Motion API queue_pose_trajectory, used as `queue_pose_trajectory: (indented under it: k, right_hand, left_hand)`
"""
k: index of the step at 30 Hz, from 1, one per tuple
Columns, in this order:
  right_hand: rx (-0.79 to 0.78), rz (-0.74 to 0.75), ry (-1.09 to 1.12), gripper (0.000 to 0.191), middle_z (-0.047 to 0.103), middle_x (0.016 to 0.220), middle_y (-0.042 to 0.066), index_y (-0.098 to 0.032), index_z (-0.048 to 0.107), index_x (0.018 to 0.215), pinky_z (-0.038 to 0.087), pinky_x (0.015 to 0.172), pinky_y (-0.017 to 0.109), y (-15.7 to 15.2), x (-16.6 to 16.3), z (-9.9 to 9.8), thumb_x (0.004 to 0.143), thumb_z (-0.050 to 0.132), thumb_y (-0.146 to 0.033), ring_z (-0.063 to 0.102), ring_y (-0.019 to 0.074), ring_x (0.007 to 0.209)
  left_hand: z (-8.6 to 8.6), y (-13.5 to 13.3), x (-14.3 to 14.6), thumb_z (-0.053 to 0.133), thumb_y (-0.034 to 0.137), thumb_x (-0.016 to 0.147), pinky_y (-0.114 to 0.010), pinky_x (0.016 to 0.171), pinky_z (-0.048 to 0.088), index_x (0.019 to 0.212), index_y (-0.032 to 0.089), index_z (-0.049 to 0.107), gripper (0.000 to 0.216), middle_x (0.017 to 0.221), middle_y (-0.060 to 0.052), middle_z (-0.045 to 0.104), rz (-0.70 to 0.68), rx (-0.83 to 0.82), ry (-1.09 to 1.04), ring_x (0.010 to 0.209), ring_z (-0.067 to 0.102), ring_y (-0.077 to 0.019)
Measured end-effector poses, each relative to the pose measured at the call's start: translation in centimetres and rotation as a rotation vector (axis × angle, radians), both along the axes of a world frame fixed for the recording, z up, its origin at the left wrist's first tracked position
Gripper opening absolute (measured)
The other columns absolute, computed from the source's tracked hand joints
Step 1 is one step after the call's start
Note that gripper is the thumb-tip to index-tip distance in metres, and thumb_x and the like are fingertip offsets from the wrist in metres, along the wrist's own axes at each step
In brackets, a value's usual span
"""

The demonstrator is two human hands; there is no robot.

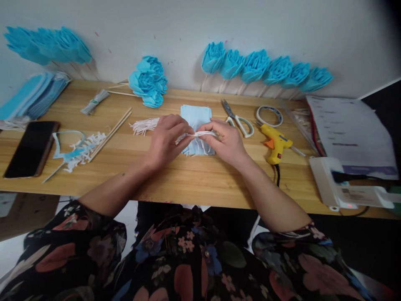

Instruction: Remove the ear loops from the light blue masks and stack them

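Observation:
Between my two hands is a small bundle of white cords (197, 134), gathered tight in the middle. My left hand (169, 140) pinches its left side, and my right hand (226, 140) pinches the right side with thumb and fingers. Some loose cord ends hang below. Under the hands lies a light blue face mask (196, 115), flat on the wooden table (175, 179) and partly covered by them. A pile of white cords (144, 126) rests just left of my left hand. To the right of my right hand lie scissors (238, 119) with white handles.
A yellow glue gun (275, 144), a tape roll (269, 116) and a white power strip (326, 184) lie right. Blue fabric flowers (255, 66) on sticks lean on the wall; a flower cluster (149, 81) lies back-centre. Stacked masks (34, 98), a phone (31, 148) and wooden sticks (112, 131) are left.

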State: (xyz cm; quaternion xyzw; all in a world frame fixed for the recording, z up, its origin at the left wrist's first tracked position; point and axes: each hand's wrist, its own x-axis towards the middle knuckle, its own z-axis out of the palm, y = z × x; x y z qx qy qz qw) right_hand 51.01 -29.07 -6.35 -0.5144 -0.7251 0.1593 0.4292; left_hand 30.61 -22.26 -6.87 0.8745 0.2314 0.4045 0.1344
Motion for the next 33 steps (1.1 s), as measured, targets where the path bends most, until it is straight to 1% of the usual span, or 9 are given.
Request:
queue_pose_trajectory:
  k: [4,9,14,16,19,22,29,31,33]
  right_hand:
    - [-0.001,-0.034,0.001,0.015,0.076,0.090,0.001,-0.027,0.072,0.091,0.051,0.093,0.042,-0.02,0.02,0.19,0.097,0.064,-0.037,0.067,0.0211,0.087]
    - [-0.002,-0.021,0.003,0.016,0.074,0.089,0.001,-0.027,0.072,0.091,0.050,0.090,0.041,0.06,0.00,0.07,0.097,0.064,-0.039,0.065,0.0212,0.086]
    - [0.002,-0.024,0.011,0.014,0.076,0.089,0.001,-0.027,0.073,0.091,0.050,0.090,0.041,0.03,0.01,0.09,0.098,0.065,-0.037,0.066,0.0211,0.086]
    - [0.011,-0.021,0.020,0.014,0.076,0.090,0.001,-0.026,0.073,0.092,0.050,0.091,0.041,0.03,0.03,0.10,0.098,0.065,-0.036,0.067,0.0214,0.088]
    - [0.026,-0.014,0.025,0.012,0.077,0.091,0.001,-0.027,0.074,0.093,0.050,0.092,0.042,0.05,0.05,0.01,0.097,0.065,-0.034,0.068,0.0219,0.090]
    - [0.030,-0.021,0.006,0.012,0.077,0.090,0.000,-0.028,0.074,0.093,0.050,0.093,0.043,0.07,0.02,-0.11,0.097,0.066,-0.036,0.069,0.0222,0.090]
    - [0.040,-0.048,-0.010,0.013,0.077,0.089,0.001,-0.026,0.074,0.092,0.049,0.090,0.040,0.05,-0.10,-0.16,0.097,0.066,-0.036,0.068,0.0220,0.089]
    - [0.032,-0.035,-0.017,0.015,0.077,0.089,0.001,-0.025,0.074,0.092,0.049,0.089,0.039,0.10,-0.05,-0.17,0.098,0.065,-0.036,0.067,0.0217,0.088]
    - [0.019,-0.019,-0.026,0.017,0.077,0.088,0.001,-0.025,0.074,0.092,0.048,0.089,0.039,0.14,0.01,-0.15,0.099,0.063,-0.037,0.067,0.0214,0.087]
  left_hand:
    - [0.24,-0.11,0.13,0.063,0.033,0.097,-0.040,0.084,0.043,0.091,0.023,0.069,0.012,0.091,-0.005,0.070,0.013,-0.027,0.021,0.090,0.062,-0.0225]
    - [0.58,-0.30,0.10,0.063,0.033,0.095,-0.040,0.083,0.044,0.090,0.023,0.068,0.012,0.090,-0.005,0.071,0.001,-0.056,0.013,0.090,0.063,-0.0227]
    - [0.97,-0.25,-0.13,0.056,0.031,0.101,-0.038,0.080,0.045,0.089,0.020,0.068,0.020,0.088,-0.006,0.072,-0.115,-0.124,-0.052,0.085,0.064,-0.0210]
    - [0.98,-0.17,-0.15,0.061,0.031,0.099,-0.038,0.079,0.046,0.089,0.019,0.069,0.018,0.088,-0.006,0.073,-0.141,-0.122,-0.081,0.085,0.065,-0.0206]
    - [0.83,-0.13,-0.09,0.069,0.033,0.094,-0.038,0.081,0.047,0.089,0.020,0.069,0.014,0.092,-0.006,0.075,-0.108,-0.115,-0.068,0.088,0.066,-0.0212]
    - [0.72,-0.19,-0.02,0.066,0.032,0.094,-0.038,0.082,0.048,0.087,0.021,0.068,0.013,0.090,-0.005,0.075,-0.056,-0.139,-0.042,0.089,0.067,-0.0214]
    - [0.75,-0.11,0.03,0.067,0.023,0.093,-0.037,0.078,0.048,0.085,0.019,0.069,0.010,0.089,-0.007,0.072,-0.116,-0.045,-0.167,0.087,0.066,-0.0203]
    - [0.77,-0.02,0.03,0.068,0.025,0.093,-0.036,0.080,0.048,0.084,0.019,0.068,0.011,0.089,-0.006,0.072,-0.148,-0.105,-0.172,0.087,0.065,-0.0198]
    - [0.78,0.02,-0.01,0.066,0.031,0.095,-0.035,0.082,0.049,0.085,0.019,0.067,0.015,0.089,-0.006,0.072,-0.172,-0.268,-0.160,0.087,0.065,-0.0190]
